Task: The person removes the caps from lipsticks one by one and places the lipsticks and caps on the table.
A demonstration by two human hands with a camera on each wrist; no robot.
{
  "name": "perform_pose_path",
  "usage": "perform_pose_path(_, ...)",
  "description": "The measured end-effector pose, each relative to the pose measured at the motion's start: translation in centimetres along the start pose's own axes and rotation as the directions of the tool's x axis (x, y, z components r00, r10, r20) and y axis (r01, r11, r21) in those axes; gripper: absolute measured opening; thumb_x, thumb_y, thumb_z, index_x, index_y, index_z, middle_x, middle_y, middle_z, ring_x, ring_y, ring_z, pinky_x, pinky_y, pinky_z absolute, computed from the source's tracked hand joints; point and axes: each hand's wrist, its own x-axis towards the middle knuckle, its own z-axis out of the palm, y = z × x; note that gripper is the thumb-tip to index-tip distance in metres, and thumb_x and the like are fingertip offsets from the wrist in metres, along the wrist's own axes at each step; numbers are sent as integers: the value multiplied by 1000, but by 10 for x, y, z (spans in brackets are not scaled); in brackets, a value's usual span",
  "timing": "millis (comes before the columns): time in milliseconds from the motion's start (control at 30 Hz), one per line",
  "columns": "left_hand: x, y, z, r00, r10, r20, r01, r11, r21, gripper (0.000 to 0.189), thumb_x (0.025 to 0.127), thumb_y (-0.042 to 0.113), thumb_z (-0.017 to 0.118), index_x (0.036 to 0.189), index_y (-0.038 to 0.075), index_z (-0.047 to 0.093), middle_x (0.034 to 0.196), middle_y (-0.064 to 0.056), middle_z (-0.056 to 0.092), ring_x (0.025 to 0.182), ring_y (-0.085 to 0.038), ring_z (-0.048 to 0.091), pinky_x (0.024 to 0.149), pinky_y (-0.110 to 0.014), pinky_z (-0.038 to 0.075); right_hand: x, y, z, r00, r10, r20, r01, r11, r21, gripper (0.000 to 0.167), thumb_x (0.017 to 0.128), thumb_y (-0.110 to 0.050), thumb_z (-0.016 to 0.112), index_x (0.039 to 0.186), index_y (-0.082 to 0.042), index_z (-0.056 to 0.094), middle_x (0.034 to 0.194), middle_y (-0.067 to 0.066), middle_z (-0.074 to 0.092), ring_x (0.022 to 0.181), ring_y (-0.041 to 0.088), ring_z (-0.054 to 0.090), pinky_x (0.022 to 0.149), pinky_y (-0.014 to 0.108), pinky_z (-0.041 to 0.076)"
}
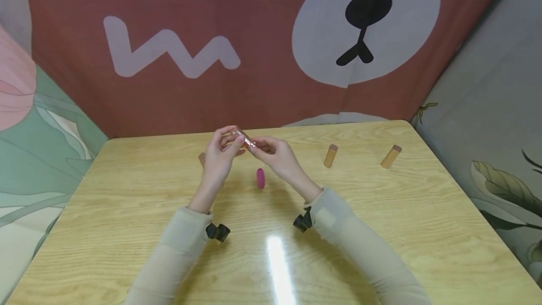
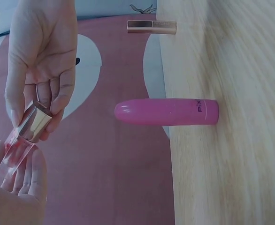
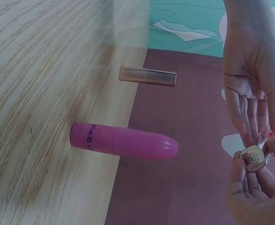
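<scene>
High over the back of the table, both hands hold one lipstick (image 1: 243, 137) with a gold base and a clear, pinkish upper part. My left hand (image 1: 219, 156) grips the clear end between thumb and fingers. The gold end (image 2: 37, 123) is pinched by my right hand (image 1: 277, 155); a small label (image 3: 253, 158) shows on its end face in the right wrist view. Below the hands a bright pink tube (image 1: 260, 178) stands upright on the table. Behind the left hand, partly hidden by it, is a copper-coloured tube (image 1: 201, 159).
Two more copper-coloured tubes, one nearer (image 1: 331, 156) and one farther right (image 1: 391, 156), stand on the wooden table (image 1: 127, 211). A reddish-brown cloth (image 1: 262, 98) with a printed animal face hangs behind the table's back edge. Small black cameras sit at both wrists.
</scene>
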Motion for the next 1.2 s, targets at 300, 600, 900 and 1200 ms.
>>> perform_pose_path(300,-3,-5,5,1000,7,-29,-7,1000,-26,35,93,8,60,126,2,51,95,6,63,78,-1,66,82,-27,58,-3,5,-3,1000,-2,-14,2,1000,14,30,93,-17,63,119,-3,64,114,16,69,99,26,67,86,32,56)
perform_pose_path(600,-3,-12,10,997,-64,-35,60,993,-98,36,94,10,59,128,2,49,94,3,64,79,-1,67,79,-23,58,-5,9,-6,999,-2,-36,2,1000,8,31,91,-14,65,118,1,65,112,20,69,98,27,68,84,31,57)
perform_pose_path(900,-5,-12,14,995,-97,-35,91,984,-155,36,95,11,58,128,3,47,87,8,64,79,-2,68,80,-24,58,-5,11,-8,999,9,-45,-9,1000,1,31,91,-14,66,118,1,65,112,19,69,98,27,68,83,30,57)
perform_pose_path(1200,-5,-11,15,995,-88,-40,80,981,-174,34,95,12,59,126,4,48,87,7,63,79,-3,68,79,-24,58,-4,14,-9,999,-9,-49,10,1000,8,32,91,-14,65,119,1,64,113,20,68,98,29,68,84,32,57)
